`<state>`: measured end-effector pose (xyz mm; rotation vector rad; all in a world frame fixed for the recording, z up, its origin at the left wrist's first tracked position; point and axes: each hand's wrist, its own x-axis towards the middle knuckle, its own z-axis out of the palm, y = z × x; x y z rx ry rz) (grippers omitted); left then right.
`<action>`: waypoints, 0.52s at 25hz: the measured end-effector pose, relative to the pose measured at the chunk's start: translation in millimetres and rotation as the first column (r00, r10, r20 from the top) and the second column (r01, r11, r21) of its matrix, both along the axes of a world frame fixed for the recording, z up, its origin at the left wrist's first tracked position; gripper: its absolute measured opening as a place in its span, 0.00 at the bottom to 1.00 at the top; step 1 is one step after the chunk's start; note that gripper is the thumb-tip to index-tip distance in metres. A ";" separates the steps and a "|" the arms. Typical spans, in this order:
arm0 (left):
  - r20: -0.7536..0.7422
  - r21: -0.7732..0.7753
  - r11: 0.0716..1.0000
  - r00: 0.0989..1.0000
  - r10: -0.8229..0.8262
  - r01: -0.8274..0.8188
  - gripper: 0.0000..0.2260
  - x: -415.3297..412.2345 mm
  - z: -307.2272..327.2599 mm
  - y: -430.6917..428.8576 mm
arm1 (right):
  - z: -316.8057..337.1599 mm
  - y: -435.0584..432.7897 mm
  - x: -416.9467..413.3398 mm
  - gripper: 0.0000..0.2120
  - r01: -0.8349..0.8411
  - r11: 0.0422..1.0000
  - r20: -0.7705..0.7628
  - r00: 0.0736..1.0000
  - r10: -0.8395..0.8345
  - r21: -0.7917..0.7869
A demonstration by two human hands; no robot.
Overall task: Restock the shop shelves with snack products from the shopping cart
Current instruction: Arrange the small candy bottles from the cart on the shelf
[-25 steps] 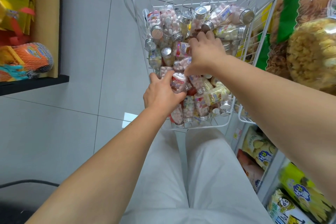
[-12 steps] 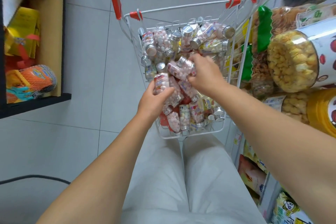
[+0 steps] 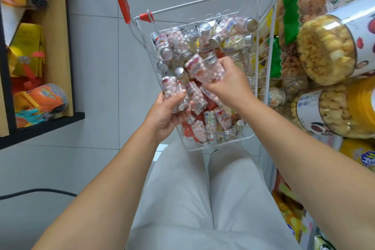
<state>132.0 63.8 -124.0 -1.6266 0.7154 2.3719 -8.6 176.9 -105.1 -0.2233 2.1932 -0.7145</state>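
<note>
1 jar point(image 3: 172, 89) in left hand point(image 3: 165, 115) — 2 in right hand point(image 3: 230, 85)

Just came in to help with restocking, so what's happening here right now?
A person stands over a small wire shopping cart piled with little clear candy bottles with silver caps. The left hand grips one bottle at the cart's near-left edge. The right hand holds two more bottles just above the pile. Both hands are over the cart, not yet at the shelf of big snack tubs on the right.
</note>
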 end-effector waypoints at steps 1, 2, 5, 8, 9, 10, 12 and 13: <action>-0.008 0.005 1.000 1.000 0.007 -0.007 0.13 -4.4 8.1 1.0 | 21.8 7.5 0.3 0.22 0.084 0.995 0.086 0.993 -0.078 -0.063; -0.023 0.008 1.000 1.000 0.006 -0.005 0.15 -10.2 18.0 2.3 | 40.8 16.6 1.5 0.27 0.152 0.984 0.163 0.977 -0.136 -0.089; -0.104 0.003 0.997 0.992 -0.074 0.075 0.31 -28.8 53.6 5.0 | 88.4 41.9 3.5 0.43 0.239 0.967 0.218 0.952 -0.215 -0.086; -0.210 -0.062 0.947 0.923 -0.321 0.315 0.35 -47.6 97.3 12.3 | 136.1 66.4 -0.6 0.42 0.283 0.953 0.172 0.950 -0.262 -0.108; -0.240 -0.095 0.916 0.884 -0.402 0.390 0.33 -52.0 111.3 17.1 | 152.9 76.2 -2.9 0.36 0.293 0.946 0.153 0.950 -0.272 -0.138; -0.263 -0.116 0.890 0.851 -0.455 0.440 0.30 -55.9 125.7 23.1 | 167.6 87.6 -5.6 0.29 0.305 0.936 0.142 0.949 -0.282 -0.178; -0.300 -0.156 0.846 0.791 -0.533 0.511 0.24 -66.7 158.1 39.0 | 204.0 114.7 -6.1 0.19 0.337 0.899 0.124 0.941 -0.314 -0.278; -0.315 -0.174 0.823 0.761 -0.567 0.541 0.22 -72.0 171.7 47.4 | 219.9 127.7 -4.0 0.18 0.359 0.877 0.120 0.933 -0.338 -0.320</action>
